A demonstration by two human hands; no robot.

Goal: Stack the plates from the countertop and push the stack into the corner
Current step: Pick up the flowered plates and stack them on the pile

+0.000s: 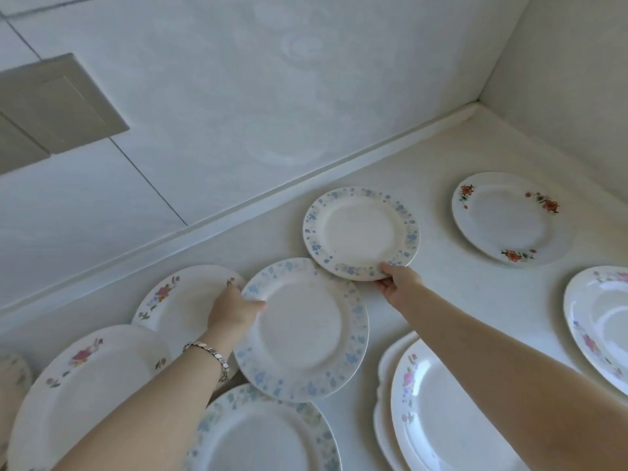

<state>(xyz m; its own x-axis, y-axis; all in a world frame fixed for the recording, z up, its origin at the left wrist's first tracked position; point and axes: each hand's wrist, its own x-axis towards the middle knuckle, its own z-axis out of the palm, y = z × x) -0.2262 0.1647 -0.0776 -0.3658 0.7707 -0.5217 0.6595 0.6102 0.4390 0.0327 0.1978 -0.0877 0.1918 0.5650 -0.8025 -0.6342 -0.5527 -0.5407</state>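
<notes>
The left hand (pixel 234 311) pinches the rim of one blue plate (pixel 302 329) and the right hand (pixel 399 283) pinches the next blue plate (pixel 362 232), likely to stack the matching pair, far from the counter (pixel 441 300) corner.

Countertop (pixel 452 154) back right corner free, orange-flower plate (pixel 508 217) nearest it, plates crowding front edge & left side
</notes>
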